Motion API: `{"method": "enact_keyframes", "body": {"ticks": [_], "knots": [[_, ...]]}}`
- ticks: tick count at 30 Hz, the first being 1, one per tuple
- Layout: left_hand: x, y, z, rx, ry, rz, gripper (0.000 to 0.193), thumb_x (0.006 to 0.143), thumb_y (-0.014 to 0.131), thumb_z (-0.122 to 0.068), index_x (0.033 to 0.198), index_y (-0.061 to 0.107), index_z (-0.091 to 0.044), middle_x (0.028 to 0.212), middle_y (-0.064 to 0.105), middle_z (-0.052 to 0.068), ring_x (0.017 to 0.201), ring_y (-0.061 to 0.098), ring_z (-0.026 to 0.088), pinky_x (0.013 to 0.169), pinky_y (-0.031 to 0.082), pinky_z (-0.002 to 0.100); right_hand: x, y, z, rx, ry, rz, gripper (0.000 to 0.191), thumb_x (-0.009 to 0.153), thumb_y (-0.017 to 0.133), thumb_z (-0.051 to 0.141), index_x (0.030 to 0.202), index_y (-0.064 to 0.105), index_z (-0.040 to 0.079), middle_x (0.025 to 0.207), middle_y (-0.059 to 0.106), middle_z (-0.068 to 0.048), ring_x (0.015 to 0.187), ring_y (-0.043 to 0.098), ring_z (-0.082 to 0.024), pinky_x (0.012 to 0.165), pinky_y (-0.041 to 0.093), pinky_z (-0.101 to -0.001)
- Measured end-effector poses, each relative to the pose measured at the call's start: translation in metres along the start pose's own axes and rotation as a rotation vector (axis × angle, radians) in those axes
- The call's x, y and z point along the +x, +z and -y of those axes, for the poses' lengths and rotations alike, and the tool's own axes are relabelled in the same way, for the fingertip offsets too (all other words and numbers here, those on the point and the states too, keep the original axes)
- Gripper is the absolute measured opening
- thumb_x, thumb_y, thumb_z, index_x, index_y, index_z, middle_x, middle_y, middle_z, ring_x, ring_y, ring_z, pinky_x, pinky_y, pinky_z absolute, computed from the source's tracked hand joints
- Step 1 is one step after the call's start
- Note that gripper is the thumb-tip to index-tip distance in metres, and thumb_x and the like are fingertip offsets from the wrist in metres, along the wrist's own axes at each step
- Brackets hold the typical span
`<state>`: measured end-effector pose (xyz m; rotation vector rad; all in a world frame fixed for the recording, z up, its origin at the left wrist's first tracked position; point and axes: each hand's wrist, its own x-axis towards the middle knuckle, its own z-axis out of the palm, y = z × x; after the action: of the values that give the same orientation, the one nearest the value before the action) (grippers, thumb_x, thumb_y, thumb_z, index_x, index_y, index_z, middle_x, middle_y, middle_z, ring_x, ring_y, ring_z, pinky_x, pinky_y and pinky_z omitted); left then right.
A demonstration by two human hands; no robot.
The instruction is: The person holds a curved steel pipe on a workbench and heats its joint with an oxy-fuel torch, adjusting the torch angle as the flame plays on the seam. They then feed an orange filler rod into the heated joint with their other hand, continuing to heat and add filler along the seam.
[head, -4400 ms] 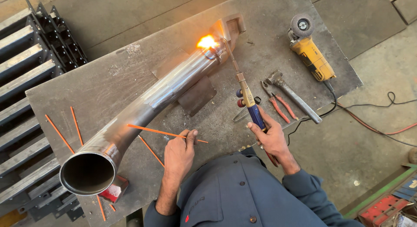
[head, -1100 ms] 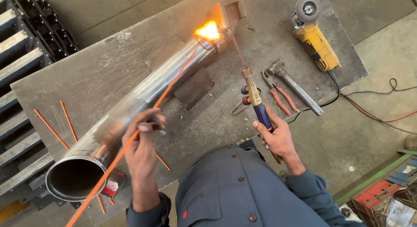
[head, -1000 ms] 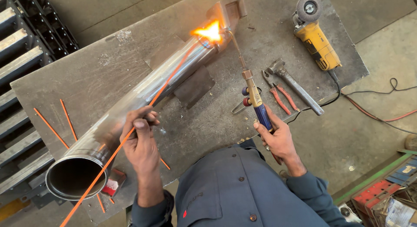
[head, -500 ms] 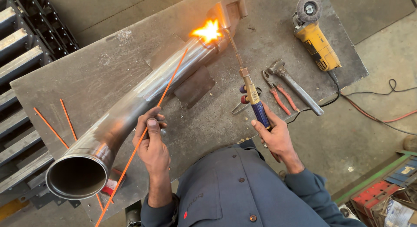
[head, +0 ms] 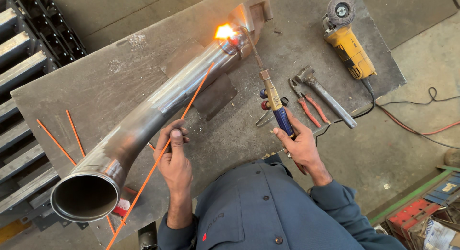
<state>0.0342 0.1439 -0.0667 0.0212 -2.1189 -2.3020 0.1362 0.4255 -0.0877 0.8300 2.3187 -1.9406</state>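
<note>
Since half a second before, the left hand had slid its orange filler rod back, tip short of the flame at one o'clock. The right hand gripped the torch, heating the pipe on the counter.

Orange rod's lower end past the bottom edge, torch handle's rear inside the right hand.

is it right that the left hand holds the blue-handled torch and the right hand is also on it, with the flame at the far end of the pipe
Not quite. The head view shows the left hand holding an orange rod, not the torch. Only the right hand grips the blue-handled torch, and the flame does burn at the far end of the pipe.
</note>
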Motion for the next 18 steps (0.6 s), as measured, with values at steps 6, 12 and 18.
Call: {"method": "enact_keyframes", "body": {"ticks": [6, 12, 18], "knots": [[0.003, 0.003, -0.001, 0.009, -0.016, 0.016, 0.029, 0.111, 0.055, -0.022, 0.122, 0.069, 0.000, 0.103, 0.067, 0.003, 0.095, 0.060, 0.008, 0.082, 0.050, 0.025, -0.006, -0.004, -0.006, 0.009, 0.038, -0.008, 0.072, 0.091, 0.072, 0.017, 0.158, 0.044, 0.013, 0.078, 0.056, 0.004, 0.055, 0.045, -0.004, 0.047, 0.041, -0.0228], [0.002, 0.005, -0.002, 0.016, -0.025, 0.035, 0.029, 0.111, 0.055, -0.022, 0.122, 0.069, 0.000, 0.101, 0.066, 0.002, 0.095, 0.060, 0.007, 0.082, 0.050, 0.025, -0.014, -0.008, -0.012, 0.008, 0.067, -0.030, 0.073, 0.091, 0.072, 0.016, 0.157, 0.043, 0.015, 0.080, 0.058, 0.005, 0.056, 0.047, -0.003, 0.048, 0.044, -0.0229], [0.002, 0.006, -0.003, 0.005, -0.015, 0.042, 0.029, 0.111, 0.055, -0.022, 0.122, 0.069, 0.000, 0.100, 0.066, 0.002, 0.095, 0.059, 0.007, 0.083, 0.050, 0.025, -0.018, -0.008, -0.016, 0.016, 0.081, -0.035, 0.073, 0.091, 0.072, 0.016, 0.157, 0.043, 0.014, 0.080, 0.057, 0.005, 0.057, 0.046, -0.003, 0.048, 0.044, -0.0231]]}}
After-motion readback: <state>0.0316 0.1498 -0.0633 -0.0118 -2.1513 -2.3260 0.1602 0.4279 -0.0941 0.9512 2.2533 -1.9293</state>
